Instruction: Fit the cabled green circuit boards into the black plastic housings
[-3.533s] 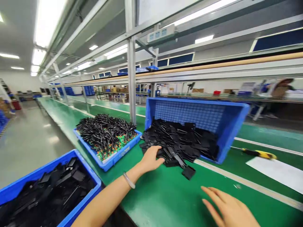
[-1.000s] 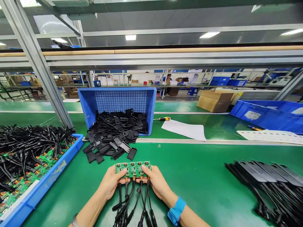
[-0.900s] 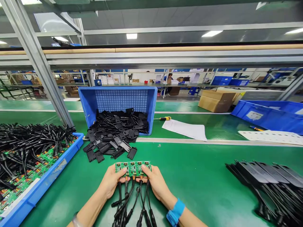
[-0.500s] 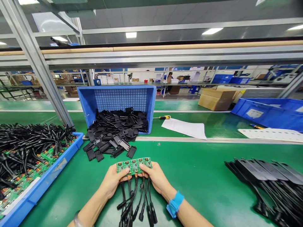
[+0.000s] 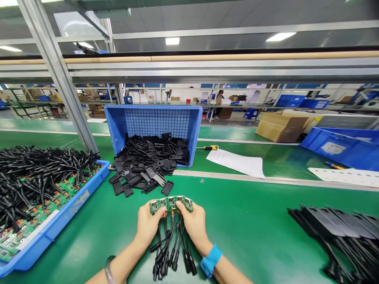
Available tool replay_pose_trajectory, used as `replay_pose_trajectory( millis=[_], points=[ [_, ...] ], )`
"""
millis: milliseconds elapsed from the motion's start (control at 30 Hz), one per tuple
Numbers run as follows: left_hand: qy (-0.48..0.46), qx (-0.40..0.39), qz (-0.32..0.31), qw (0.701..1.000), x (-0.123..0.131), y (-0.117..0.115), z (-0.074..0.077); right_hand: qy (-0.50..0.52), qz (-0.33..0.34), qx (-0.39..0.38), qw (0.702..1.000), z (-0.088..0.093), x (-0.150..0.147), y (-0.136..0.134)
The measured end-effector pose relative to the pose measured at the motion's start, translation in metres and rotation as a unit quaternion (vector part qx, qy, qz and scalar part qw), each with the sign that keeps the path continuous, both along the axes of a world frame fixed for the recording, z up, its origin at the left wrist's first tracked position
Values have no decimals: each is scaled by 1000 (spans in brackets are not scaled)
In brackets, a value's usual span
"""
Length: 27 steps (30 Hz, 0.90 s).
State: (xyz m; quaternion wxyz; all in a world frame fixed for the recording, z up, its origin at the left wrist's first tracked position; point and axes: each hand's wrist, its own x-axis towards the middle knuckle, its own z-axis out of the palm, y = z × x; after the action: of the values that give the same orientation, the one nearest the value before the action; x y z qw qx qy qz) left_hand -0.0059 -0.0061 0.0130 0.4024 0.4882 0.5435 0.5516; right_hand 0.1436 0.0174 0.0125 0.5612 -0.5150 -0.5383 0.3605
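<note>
Between my hands is a strip of green circuit boards (image 5: pixel 172 203), held up over the green bench. My left hand (image 5: pixel 149 223) pinches its left part, thumb on the face and fingers behind. My right hand (image 5: pixel 194 224) grips the right part the same way. Black cables (image 5: pixel 166 248) with plug ends hang from the strip's lower edge, joined by thin coloured wires. The strip looks bowed, its outer ends lower than the middle. Just beyond it lie loose black plastic housings (image 5: pixel 148 177), spilling out of a blue crate (image 5: pixel 196 134) tipped on its side.
At left stands a blue tray (image 5: pixel 89 193) heaped with cabled boards. Flat black cased units with cables (image 5: pixel 340 225) lie at right. Farther back are a screwdriver (image 5: pixel 211 148), a paper sheet (image 5: pixel 237 162), a cardboard box (image 5: pixel 281 127) and a blue bin (image 5: pixel 334 146). A metal post (image 5: pixel 63 85) rises at left.
Both hands have tipped the board strip, and it now bends into an arch where it was nearly straight. The whole view has shifted, so the bench things appear farther right.
</note>
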Motion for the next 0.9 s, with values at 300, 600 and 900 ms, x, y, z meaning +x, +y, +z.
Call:
replay_pose_trajectory(
  millis=[300, 600, 900],
  points=[
    [6, 20, 22, 1000, 5, 1, 13, 159, 42, -60, 985, 1, -7, 3],
    [48, -99, -71, 991, -24, 14, 19, 284, 189, -149, 928, 6, 1, 0],
    [-19, -71, -146, 987, -13, 5, 32, 184, 181, -47, 965, 8, -4, -6]
  ],
)
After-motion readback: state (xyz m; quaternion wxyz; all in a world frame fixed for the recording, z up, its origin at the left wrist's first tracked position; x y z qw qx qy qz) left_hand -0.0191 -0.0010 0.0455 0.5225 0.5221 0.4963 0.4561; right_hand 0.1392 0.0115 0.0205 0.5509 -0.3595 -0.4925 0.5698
